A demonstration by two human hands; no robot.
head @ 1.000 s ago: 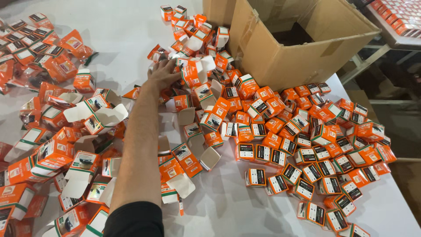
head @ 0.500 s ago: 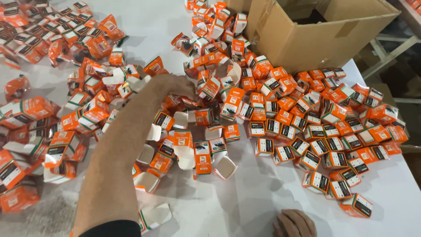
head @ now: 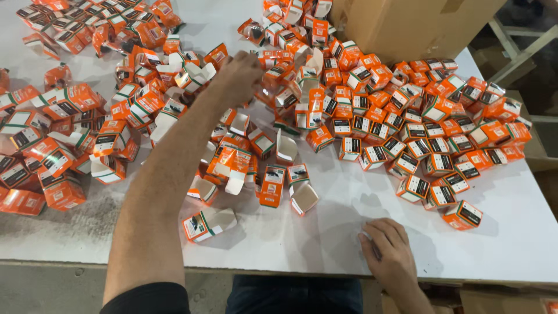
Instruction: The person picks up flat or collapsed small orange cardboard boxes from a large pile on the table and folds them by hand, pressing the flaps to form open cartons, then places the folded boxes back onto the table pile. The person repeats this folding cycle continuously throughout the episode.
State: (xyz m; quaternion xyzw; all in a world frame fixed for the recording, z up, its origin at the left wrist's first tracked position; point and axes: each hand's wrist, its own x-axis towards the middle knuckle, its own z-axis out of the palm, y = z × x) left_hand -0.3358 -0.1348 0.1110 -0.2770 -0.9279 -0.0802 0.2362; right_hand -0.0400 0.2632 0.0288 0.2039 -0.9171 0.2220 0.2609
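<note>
1. Orange-and-white small cartons (head: 64, 145) lie open and scattered at the table's left.
2. Left hand (head: 241, 72), fingers curled, reaches into the central heap; pinching one carton cleanly avoids dragging neighbours.
3. Right hand (head: 389, 250) rests flat, empty, on the white table (head: 511, 250), steadying the reach.
</note>
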